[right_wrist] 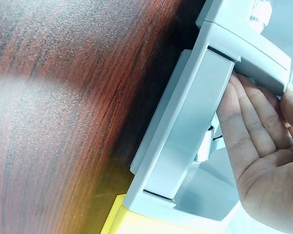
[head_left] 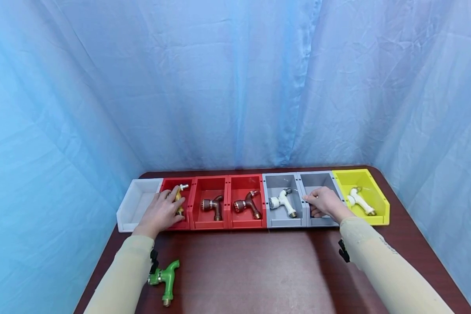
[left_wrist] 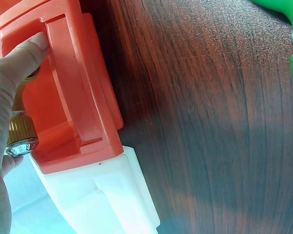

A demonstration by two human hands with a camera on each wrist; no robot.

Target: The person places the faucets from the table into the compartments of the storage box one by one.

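My left hand (head_left: pixel 162 212) is over a red bin (head_left: pixel 187 224), its fingers and thumb around a yellow tap (head_left: pixel 179 204). In the left wrist view the tap's ribbed gold collar (left_wrist: pixel 22 131) shows beside the palm, and the thumb reaches the bin's front lip. My right hand (head_left: pixel 327 203) reaches into a grey bin (head_left: pixel 325 222). Its fingers lie inside against the side wall (right_wrist: pixel 263 63), with the thumb over the wall's edge. Something small and white (right_wrist: pixel 203 146) shows partly inside that bin; its kind is unclear.
Brown taps (head_left: pixel 213 206) lie in two more red bins, a white tap (head_left: pixel 284 204) in the other grey bin, another white tap (head_left: pixel 362 201) in the yellow bin (head_left: pixel 384 209). A white bin (head_left: pixel 135 205) ends the row at left. A green tap (head_left: pixel 167 279) lies near my left forearm.
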